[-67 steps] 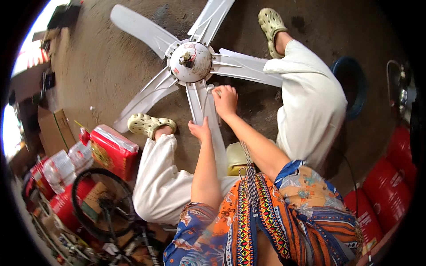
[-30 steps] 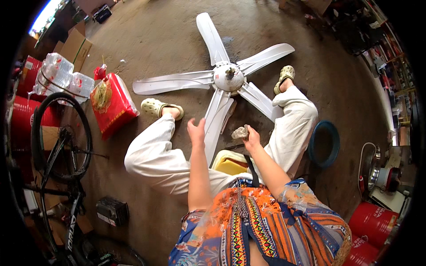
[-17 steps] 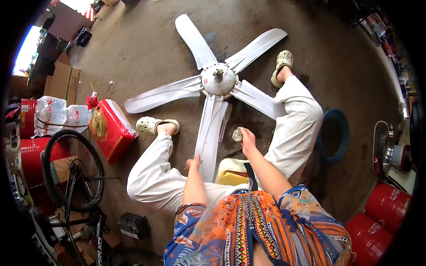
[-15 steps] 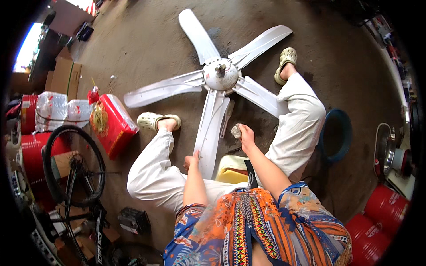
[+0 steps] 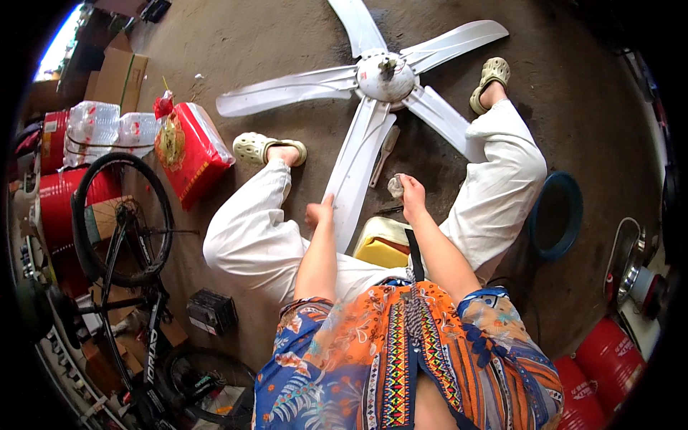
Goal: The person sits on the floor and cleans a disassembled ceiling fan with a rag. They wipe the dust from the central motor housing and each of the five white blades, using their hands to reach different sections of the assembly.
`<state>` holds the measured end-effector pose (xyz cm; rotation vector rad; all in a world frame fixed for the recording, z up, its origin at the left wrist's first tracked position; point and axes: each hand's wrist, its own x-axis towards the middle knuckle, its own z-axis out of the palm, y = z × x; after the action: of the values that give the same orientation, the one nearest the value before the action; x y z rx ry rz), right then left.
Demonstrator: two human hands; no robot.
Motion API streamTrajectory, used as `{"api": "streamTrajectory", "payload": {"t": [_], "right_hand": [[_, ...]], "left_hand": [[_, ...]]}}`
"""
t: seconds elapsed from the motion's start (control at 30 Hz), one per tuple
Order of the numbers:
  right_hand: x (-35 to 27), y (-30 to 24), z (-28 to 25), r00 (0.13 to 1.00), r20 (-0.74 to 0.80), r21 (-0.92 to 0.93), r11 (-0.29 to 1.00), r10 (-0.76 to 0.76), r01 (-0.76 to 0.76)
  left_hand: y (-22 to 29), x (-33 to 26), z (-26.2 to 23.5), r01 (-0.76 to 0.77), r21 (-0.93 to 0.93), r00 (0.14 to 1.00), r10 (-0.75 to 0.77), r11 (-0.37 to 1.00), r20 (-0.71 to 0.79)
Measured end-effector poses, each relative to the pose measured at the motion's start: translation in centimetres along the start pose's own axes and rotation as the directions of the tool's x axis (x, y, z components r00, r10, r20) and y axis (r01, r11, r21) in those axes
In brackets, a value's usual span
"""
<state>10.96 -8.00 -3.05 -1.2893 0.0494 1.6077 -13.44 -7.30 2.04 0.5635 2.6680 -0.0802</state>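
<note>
A white five-bladed ceiling fan (image 5: 398,84) lies on the floor between my legs, one blade (image 5: 352,172) pointing toward me. My left hand (image 5: 319,213) is closed on that blade's left edge near its tip. To the right of the blade, my right hand (image 5: 413,196) grips a crumpled greyish wad (image 5: 395,188), held apart from the fan; whether it is cloth or steel wool cannot be made out. A pale long-handled brush (image 5: 385,155) lies along the blade's right side. Close to my lap is a blocky yellow-and-white thing (image 5: 385,244), partly hidden by a hanging strap.
On the left are a red package (image 5: 197,154), clear plastic bottles (image 5: 93,129), a bicycle (image 5: 118,279) and a black box (image 5: 211,311). A blue basin (image 5: 557,215) stands beyond my right knee, with red drums (image 5: 609,358) at lower right.
The view has shifted, so the fan and my legs sit higher and further right in the picture. My left hand stays on the blade; my right hand still holds the wad.
</note>
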Motion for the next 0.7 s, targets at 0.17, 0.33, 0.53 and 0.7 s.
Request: {"api": "streamTrajectory", "payload": {"t": [0.17, 0.33, 0.53, 0.7], "right_hand": [[-0.9, 0.0, -1.5, 0.999, -0.002, -0.089, 0.995, 0.047, -0.047], [-0.4, 0.0, -3.4, 0.999, -0.045, -0.209, 0.978, -0.008, -0.002], [-0.9, -0.4, -2.4, 0.998, 0.005, -0.187, 0.98, 0.063, -0.061], [-2.1, -0.1, -1.7, 0.989, 0.009, -0.161, 0.976, 0.147, -0.143]], "left_hand": [[5.5, -0.2, -0.3, -0.089, -0.022, 0.996, 0.088, 0.996, -0.035], [7.4, -1.9, 0.1, -0.074, -0.042, 0.997, 0.075, 0.996, 0.007], [8.2, -1.4, 0.5, -0.007, -0.074, 0.999, 0.009, 0.997, 0.036], [9.1, -2.7, -0.5, 0.02, -0.086, 1.0, -0.02, 0.996, 0.01]]}}
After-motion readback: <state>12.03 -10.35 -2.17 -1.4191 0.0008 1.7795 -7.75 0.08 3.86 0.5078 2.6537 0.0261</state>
